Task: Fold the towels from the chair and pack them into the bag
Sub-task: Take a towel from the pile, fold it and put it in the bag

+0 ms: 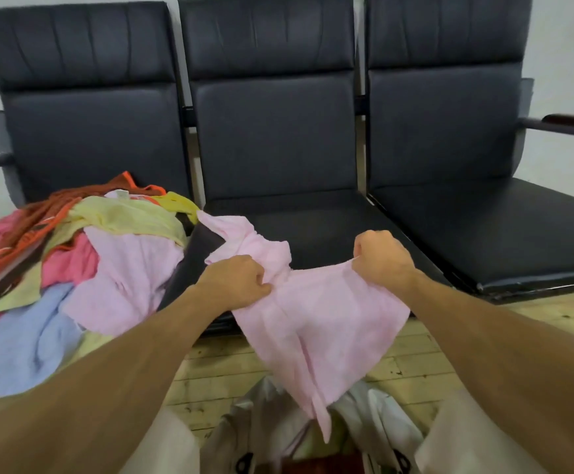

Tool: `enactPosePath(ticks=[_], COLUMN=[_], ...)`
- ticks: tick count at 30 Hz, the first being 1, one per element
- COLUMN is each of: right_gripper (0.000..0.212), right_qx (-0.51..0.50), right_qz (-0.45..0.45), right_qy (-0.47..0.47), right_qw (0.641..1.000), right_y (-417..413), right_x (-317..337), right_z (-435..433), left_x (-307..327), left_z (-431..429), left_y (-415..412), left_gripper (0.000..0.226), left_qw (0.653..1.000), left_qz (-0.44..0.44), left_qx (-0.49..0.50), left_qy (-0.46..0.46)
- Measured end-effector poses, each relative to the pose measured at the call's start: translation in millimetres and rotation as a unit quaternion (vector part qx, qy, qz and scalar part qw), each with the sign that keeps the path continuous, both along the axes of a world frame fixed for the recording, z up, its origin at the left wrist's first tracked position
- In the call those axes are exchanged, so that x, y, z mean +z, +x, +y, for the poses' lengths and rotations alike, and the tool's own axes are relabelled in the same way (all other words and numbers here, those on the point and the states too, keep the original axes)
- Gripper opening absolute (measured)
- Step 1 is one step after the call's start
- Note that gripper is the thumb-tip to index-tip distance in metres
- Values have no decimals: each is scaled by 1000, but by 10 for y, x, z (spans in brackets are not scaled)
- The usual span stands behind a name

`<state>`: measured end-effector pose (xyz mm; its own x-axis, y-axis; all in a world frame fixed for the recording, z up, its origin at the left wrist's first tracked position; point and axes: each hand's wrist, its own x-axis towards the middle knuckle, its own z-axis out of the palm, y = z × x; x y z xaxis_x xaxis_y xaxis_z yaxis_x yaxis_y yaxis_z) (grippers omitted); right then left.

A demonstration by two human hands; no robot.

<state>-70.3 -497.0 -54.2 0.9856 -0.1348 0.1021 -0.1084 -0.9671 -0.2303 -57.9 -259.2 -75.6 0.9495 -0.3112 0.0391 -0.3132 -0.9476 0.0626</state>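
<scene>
Head view: one frame, looking forward and down.

- Left grip (237, 280): fingers curled round a bunched part of the top edge of the pink towel (323, 323), thumb pinching the cloth.
- Right grip (383, 258): closed in a fist on the other end of the same edge, cloth emerging at its lower side.
- The pink towel hung between the two grips in front of the middle seat (313, 227). Its upper left part trailed back over the seat edge toward the pile, and its lower tip drooped into the mouth of the bag (268, 429).
- The bag was pale and whitish and stood open on the wooden floor (398, 364) between the person's knees. Something red showed inside; I could not tell what.
- The pile of towels (90, 251) lay unfolded on the left seat of the row of chairs (275, 131) and spilled over its front edge. Colours noted: lilac-pink, light blue, pale yellow, bright pink, rust-orange.
- The right seat (484, 227) was dark and padded, with an armrest (566, 124) at its far side.
</scene>
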Motion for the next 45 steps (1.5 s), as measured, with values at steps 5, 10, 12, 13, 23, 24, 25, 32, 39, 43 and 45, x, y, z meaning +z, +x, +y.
enactPosePath(ticks=[5,10,12,13,23,24,25,32,39,43,45], right_gripper=[4,24,30,32,30,26,23,24,18,29,31], right_qx=[-11,67,111,130,144,145,140,-51,-119,-135,-153], right_qz=[45,62,60,57,63,65,67,-24,-175,-206,-203], right_qy=[-45,-56,-53,-49,-36,-32,-22,398,589,554,555], right_qw=[998,994,991,989,987,987,988,915,780,795,792], right_y=[-46,11,74,115,413,409,405,437,233,110,90], right_x=[-58,-165,-209,-241,-457,-438,-421,-183,-4,66,93], right_z=[-67,118,246,313,738,734,717,295,-2,-151,-217], left_x=[25,33,14,-2,58,73,88,236,340,379,416], left_z=[194,322,337,342,307,314,325,342,315,358,390], left_y=[-3,3,16,27,41,36,27,-34,-97,-121,-137], left_gripper=[30,27,31,37,24,24,23,25,19,27,16], left_qw=[997,991,989,987,902,890,877,658,612,566,549], left_qz=[21,45,43,44,171,184,196,282,223,202,180], left_qx=[78,118,127,134,173,169,164,170,194,191,194], left_qy=[11,-43,-68,-75,-356,-382,-406,-678,-734,-776,-793])
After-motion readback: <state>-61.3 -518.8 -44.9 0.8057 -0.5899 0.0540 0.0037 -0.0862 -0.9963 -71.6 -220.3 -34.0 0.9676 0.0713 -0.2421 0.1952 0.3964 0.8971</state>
